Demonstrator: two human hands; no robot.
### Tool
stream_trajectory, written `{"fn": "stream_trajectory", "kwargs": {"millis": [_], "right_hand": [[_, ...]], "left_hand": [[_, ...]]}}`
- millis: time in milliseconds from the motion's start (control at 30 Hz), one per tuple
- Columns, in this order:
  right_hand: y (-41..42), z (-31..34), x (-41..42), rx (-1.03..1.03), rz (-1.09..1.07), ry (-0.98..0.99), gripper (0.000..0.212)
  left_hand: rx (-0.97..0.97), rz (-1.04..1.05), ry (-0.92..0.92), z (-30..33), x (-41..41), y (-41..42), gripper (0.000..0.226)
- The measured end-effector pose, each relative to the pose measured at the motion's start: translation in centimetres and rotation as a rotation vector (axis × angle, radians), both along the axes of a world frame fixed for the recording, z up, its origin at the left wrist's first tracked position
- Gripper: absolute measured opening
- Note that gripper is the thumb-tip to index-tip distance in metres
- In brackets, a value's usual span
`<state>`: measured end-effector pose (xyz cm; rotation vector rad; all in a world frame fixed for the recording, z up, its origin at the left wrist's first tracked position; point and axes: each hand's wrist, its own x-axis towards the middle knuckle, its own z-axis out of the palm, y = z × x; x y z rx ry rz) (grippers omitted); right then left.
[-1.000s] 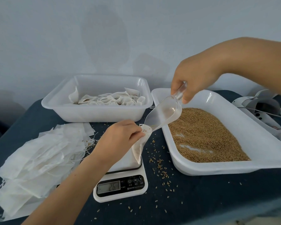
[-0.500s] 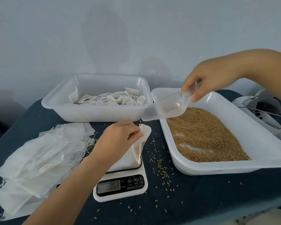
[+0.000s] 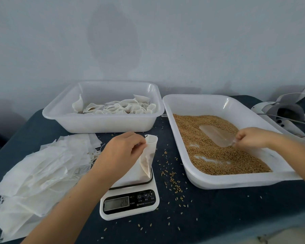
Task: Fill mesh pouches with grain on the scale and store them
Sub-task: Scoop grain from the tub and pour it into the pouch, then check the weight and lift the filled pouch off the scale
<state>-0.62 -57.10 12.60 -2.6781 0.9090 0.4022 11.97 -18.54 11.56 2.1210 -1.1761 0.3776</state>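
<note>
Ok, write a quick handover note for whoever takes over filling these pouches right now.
Left hand pinches the open pouch upright on the scale; some grain is in it.
Right hand holds the clear scoop, lying in the grain tray.
Done: filled pouches sit in the back tray.
Left: finish this pouch, store it, then work through the empty pouches at left. The scale display is unreadable.

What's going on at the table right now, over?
Left hand holds pouch on scale. Right hand grips scoop in grain tray. Nothing blocking.
</note>
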Motion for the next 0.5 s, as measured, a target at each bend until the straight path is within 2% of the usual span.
{"fn": "stream_trajectory", "kwargs": {"millis": [167,233,267,333,400,433,500], "right_hand": [[0.4,-1.2,0.4,-0.034,-0.006,0.079,0.024],[0.8,-0.6,0.6,-0.114,0.022,0.125,0.041],[1.2,0.1,0.7,-0.172,0.052,0.095,0.052],[3.5,2.7,1.1,-0.205,0.121,-0.140,0.062],[7.3,5.8,1.8,-0.107,0.290,-0.403,0.067],[9.8,7.2,2.3,-0.033,0.410,-0.458,0.072],[14.6,8.9,3.5,0.131,0.630,-0.443,0.082]], "left_hand": [[0.007,0.009,0.040,-0.1,0.3,0.2,0.005],[0.009,-0.001,0.066,-0.2,0.4,0.3,0.007],[0.003,-0.011,0.075,-0.1,0.5,0.4,0.008],[-0.021,-0.038,0.097,0.3,0.6,0.6,0.009],[-0.051,-0.083,0.160,0.9,1.0,0.8,0.011],[-0.064,-0.111,0.211,1.3,1.2,0.9,0.014],[-0.097,-0.160,0.333,2.2,1.2,1.2,0.023]]}}
